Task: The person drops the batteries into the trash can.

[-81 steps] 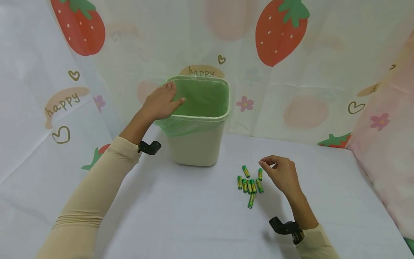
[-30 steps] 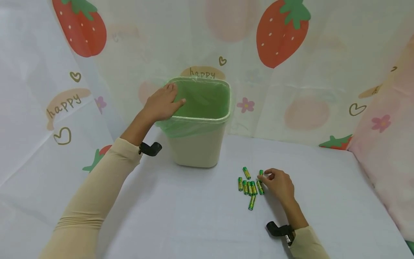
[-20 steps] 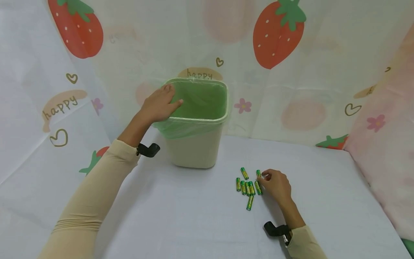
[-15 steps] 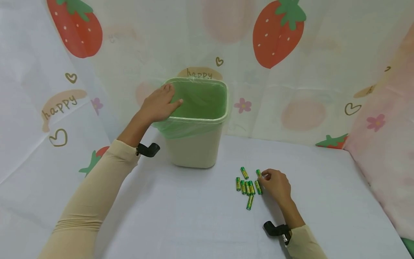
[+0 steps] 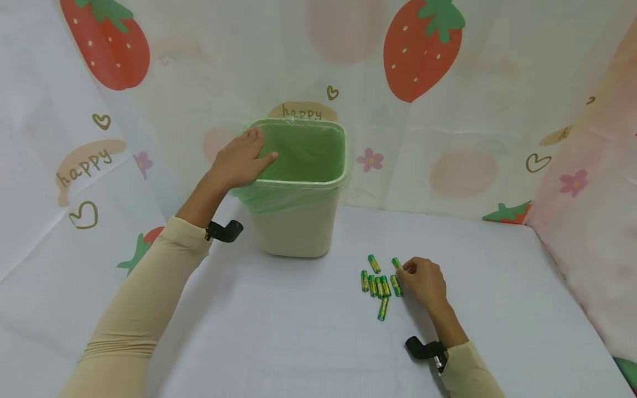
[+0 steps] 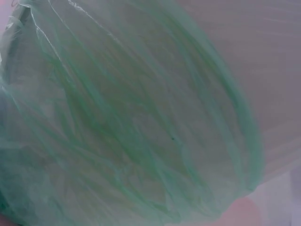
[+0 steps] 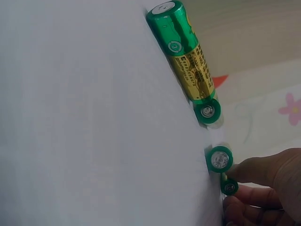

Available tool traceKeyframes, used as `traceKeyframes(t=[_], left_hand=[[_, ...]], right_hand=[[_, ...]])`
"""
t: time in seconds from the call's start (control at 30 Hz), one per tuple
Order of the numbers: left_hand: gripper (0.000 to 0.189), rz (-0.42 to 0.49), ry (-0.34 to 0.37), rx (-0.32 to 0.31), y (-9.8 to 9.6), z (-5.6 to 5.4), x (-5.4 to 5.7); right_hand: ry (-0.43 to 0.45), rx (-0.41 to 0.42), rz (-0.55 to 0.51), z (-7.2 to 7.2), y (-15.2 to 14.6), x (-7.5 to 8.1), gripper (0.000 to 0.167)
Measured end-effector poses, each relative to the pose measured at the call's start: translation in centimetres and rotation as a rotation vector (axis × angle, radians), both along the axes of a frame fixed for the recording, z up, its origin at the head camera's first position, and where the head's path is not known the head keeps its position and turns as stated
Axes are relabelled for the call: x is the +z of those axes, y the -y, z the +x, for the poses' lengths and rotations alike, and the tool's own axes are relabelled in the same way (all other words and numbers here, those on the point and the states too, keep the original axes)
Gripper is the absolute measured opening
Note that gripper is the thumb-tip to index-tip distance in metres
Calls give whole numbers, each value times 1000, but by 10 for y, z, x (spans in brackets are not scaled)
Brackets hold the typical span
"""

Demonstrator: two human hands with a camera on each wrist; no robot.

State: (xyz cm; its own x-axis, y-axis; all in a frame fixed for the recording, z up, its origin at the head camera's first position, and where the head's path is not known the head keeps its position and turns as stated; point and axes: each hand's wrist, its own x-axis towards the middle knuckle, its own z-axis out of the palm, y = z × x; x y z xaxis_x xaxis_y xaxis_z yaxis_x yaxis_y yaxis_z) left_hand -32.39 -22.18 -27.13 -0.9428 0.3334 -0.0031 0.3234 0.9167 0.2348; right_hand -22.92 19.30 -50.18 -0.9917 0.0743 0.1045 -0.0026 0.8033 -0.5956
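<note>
My left hand [image 5: 239, 160] rests on the left rim of a pale green trash bin [image 5: 298, 232], its thumb stretched over the opening. A thin green bag [image 5: 283, 197] lines the bin and folds down outside the rim; it fills most of the left wrist view. With thumb and fingers my right hand [image 5: 425, 282] pinches a green and gold battery [image 5: 396, 263] at the right of a small group. Seen from the right wrist, the pinched battery [image 7: 229, 187] shows only its end, close beside another battery [image 7: 219, 159]. Several more batteries [image 5: 380, 286] lie on the white cloth.
A white cloth [image 5: 278, 331] covers the table. Behind the bin hangs a backdrop [image 5: 423, 127] printed with strawberries, hearts and flowers. A pink side sheet [image 5: 592, 237] closes off the right. Both wrists wear a black camera.
My right hand has come down from above the batteries to the table and now pinches the one at the upper right, which has tilted slightly. The left hand stays on the bin.
</note>
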Motion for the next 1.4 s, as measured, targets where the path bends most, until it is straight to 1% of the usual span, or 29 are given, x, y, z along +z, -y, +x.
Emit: traceKeyframes(t=[0.3,0.5,0.7,0.8,1.1,1.3,1.4], left_hand=[[79,7,-9,-3,0,0,-1],[78,-1,-4,-8,0,1,0],[78,-10,-8,-10,1,1,0],[78,-14,-6,-9,1,0,-1],[80,-15,2,1,1,0,0],[79,-14,-8,-1,-1,0,3],[79,-14,3,6,-1,1,2]], right_hand=[[16,-6,-27,-2,-3,-1,15],[17,9,-25,-3,-5,-1,15],[35,31,-29,-2,-4,4,16],[23,47,-43,2,-3,12,16],[-79,102,-46,12,4,46,14],[-125,142,-28,14,8,61,14],[-131,166,-23,16,12,69,15]])
